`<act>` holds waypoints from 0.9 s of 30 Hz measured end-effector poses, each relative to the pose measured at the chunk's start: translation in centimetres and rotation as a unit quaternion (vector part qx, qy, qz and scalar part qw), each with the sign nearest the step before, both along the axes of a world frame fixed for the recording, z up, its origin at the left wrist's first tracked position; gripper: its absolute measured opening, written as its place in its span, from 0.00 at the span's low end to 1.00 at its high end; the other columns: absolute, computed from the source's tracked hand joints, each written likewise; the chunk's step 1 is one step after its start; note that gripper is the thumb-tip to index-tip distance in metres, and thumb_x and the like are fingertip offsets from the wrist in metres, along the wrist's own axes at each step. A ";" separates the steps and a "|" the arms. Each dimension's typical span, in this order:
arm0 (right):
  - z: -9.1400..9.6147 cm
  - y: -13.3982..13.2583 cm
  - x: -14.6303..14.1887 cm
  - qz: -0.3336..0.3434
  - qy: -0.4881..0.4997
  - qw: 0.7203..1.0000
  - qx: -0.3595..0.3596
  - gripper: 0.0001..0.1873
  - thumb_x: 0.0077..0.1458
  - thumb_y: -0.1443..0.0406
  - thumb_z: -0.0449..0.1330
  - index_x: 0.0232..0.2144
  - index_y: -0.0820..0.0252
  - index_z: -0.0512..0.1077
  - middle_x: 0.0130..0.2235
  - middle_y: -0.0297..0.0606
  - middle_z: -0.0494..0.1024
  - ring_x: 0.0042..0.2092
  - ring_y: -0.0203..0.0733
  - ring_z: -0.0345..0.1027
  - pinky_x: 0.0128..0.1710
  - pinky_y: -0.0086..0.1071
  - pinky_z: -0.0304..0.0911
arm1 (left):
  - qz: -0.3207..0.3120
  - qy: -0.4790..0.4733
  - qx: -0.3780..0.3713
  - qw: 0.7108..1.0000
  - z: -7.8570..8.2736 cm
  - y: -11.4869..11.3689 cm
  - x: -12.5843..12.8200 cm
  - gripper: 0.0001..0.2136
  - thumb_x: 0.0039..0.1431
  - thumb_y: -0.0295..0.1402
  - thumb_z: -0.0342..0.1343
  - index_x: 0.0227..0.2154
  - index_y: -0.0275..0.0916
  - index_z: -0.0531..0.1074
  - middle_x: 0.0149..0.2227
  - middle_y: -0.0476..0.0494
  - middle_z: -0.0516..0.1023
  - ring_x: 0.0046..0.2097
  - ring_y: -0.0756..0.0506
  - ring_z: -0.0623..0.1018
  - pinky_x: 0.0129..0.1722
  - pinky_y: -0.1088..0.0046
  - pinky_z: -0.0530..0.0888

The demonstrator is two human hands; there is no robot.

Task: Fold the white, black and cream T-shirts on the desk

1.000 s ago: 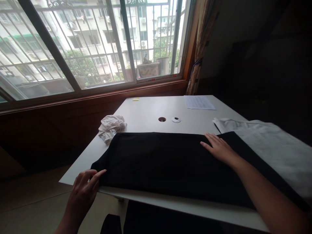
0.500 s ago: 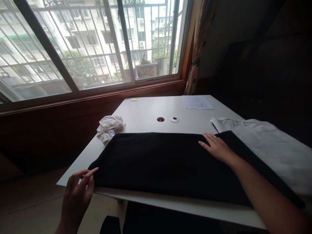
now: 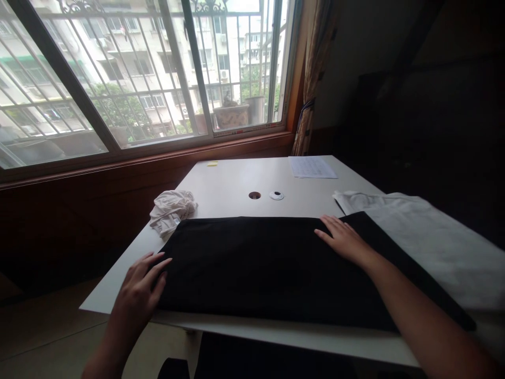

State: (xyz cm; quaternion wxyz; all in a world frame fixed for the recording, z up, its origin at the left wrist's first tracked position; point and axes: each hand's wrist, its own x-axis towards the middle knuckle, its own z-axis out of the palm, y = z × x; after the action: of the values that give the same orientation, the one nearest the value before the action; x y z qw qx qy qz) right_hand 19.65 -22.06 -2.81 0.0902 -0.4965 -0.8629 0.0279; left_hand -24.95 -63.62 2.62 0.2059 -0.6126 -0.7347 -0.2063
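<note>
A black cloth garment (image 3: pixel 252 268), folded into a long flat shape, lies across the near part of the white table (image 3: pixel 232 181). At its left end is my left hand (image 3: pixel 141 284), fingers apart, with the fingertips over the cloth's edge. My right hand (image 3: pixel 341 239) rests flat on the far right part of the cloth, fingers stretched out. Neither hand grips anything. Which kind of garment the black cloth is, I cannot tell.
A crumpled off-white cloth (image 3: pixel 170 210) sits at the table's left edge. Light grey fabric (image 3: pixel 426 237) is spread on the right. Farther back are printed sheets (image 3: pixel 313 167), a cable hole (image 3: pixel 254 195), its round white cover (image 3: pixel 276 195) and a yellow slip (image 3: pixel 212 163).
My left hand has moved up and inward along the cloth's left end, and its fingers have spread. My right hand stays on the cloth. The view has shifted slightly.
</note>
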 end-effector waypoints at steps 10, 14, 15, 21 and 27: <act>0.7 -0.4 -0.2 -0.001 -0.001 1.000 -0.022 0.40 0.67 0.43 0.39 0.70 0.59 0.55 0.73 0.40 0.53 0.73 0.51 0.43 0.71 0.50 0.44 | -0.243 0.042 -0.224 0.943 1.4 11.5 8.0 0.29 0.72 0.49 0.45 0.71 0.47 0.52 0.73 0.41 0.54 0.73 0.34 0.54 0.68 0.45 0.61; 1.1 -0.6 -0.3 -0.008 -0.006 0.999 -0.035 0.39 0.67 0.44 0.40 0.70 0.60 0.55 0.73 0.40 0.53 0.74 0.50 0.41 0.72 0.49 0.42 | -0.279 0.034 -0.277 0.919 0.4 15.9 10.5 0.33 0.71 0.55 0.40 0.71 0.43 0.52 0.73 0.42 0.49 0.73 0.33 0.49 0.69 0.43 0.56; 1.2 -0.7 -0.4 -0.010 -0.006 0.999 -0.036 0.39 0.67 0.44 0.41 0.70 0.60 0.55 0.73 0.40 0.53 0.74 0.50 0.41 0.72 0.48 0.42 | -0.279 0.032 -0.281 0.918 0.2 16.9 10.8 0.33 0.70 0.56 0.39 0.71 0.43 0.51 0.74 0.43 0.49 0.74 0.33 0.48 0.69 0.43 0.55; 1.7 -1.0 -0.4 -0.014 -0.004 0.999 -0.046 0.38 0.67 0.45 0.42 0.71 0.59 0.55 0.73 0.41 0.52 0.74 0.50 0.41 0.72 0.47 0.40 | -0.271 0.008 -0.273 0.923 0.0 22.2 9.2 0.32 0.71 0.54 0.40 0.71 0.44 0.52 0.73 0.43 0.50 0.74 0.38 0.49 0.72 0.47 0.48; 2.1 -1.2 -0.4 -0.008 -0.007 0.998 -0.057 0.38 0.68 0.46 0.42 0.71 0.59 0.53 0.73 0.40 0.51 0.74 0.49 0.40 0.72 0.47 0.40 | -0.293 -0.038 -0.235 0.926 -0.4 23.1 6.1 0.26 0.73 0.51 0.41 0.68 0.48 0.60 0.71 0.49 0.57 0.73 0.43 0.53 0.72 0.56 0.51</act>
State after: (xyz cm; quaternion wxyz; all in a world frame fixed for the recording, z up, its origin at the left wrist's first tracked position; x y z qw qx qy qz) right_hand 19.21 -23.27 -0.76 0.0565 -0.5081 -0.8564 0.0726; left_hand -18.87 -40.57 2.25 -0.0417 -0.8232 -0.5569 -0.1020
